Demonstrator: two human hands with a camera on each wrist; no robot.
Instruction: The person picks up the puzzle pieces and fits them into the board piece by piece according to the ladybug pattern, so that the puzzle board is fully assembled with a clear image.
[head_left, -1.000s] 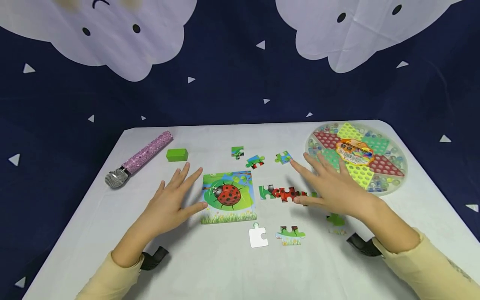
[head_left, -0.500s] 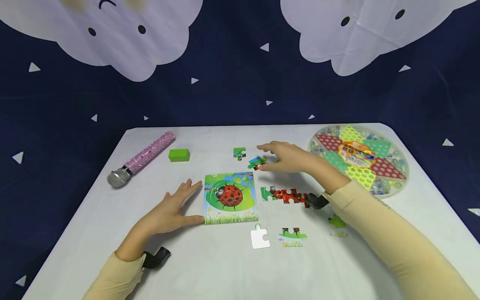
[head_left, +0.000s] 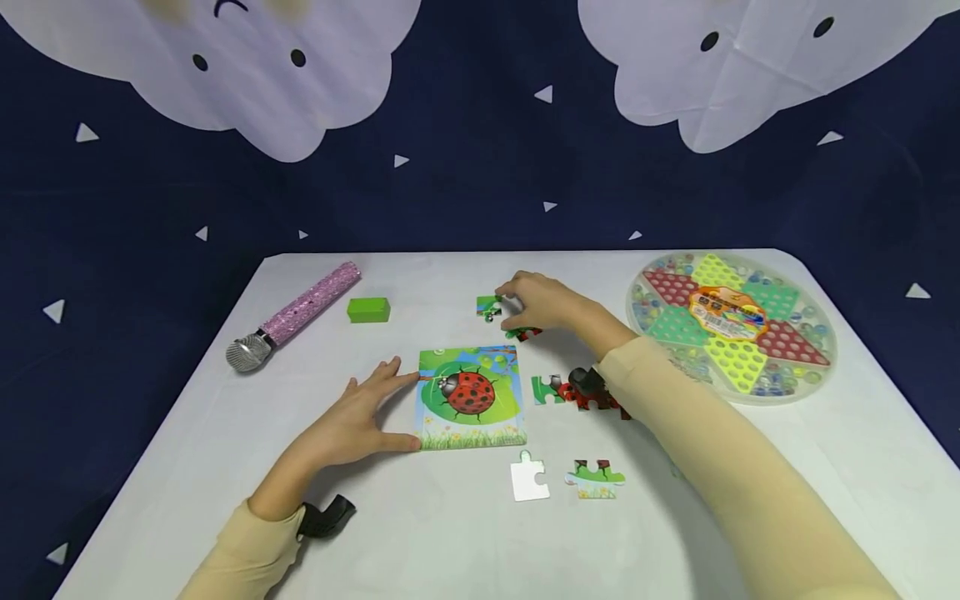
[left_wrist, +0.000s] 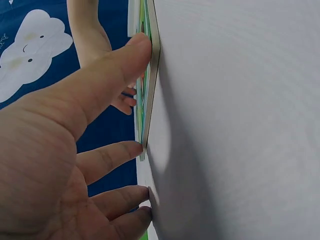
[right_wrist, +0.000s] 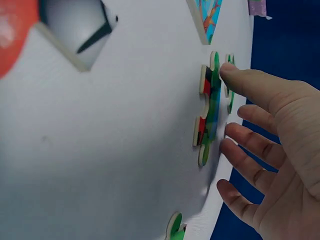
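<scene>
My left hand [head_left: 348, 425] lies at the left edge of a square ladybug picture board [head_left: 471, 396]. Its thumb touches the lower left corner, and its spread fingers reach along that edge; the left wrist view shows the thumb against the board's side. Over the far middle of the table, my right hand [head_left: 543, 302] reaches down with loosely bent fingers. Close beside its thumb is a green, blue and red puzzle piece [right_wrist: 212, 110], partly hidden by the hand in the head view. A green-and-blue corner piece [head_left: 486, 306] lies just left of the fingertips.
A partly covered row of ladybug pieces [head_left: 547, 390] lies right of the board. Nearer are a white-backed piece [head_left: 529, 479] and a grass piece [head_left: 596, 479]. A pink microphone [head_left: 311, 304] and green block [head_left: 368, 310] sit left, a round marble game board [head_left: 731, 325] right.
My right hand has moved left and away from me, from beside the joined row to the far pieces. The left hand has lowered slightly and come up against the picture board.
</scene>
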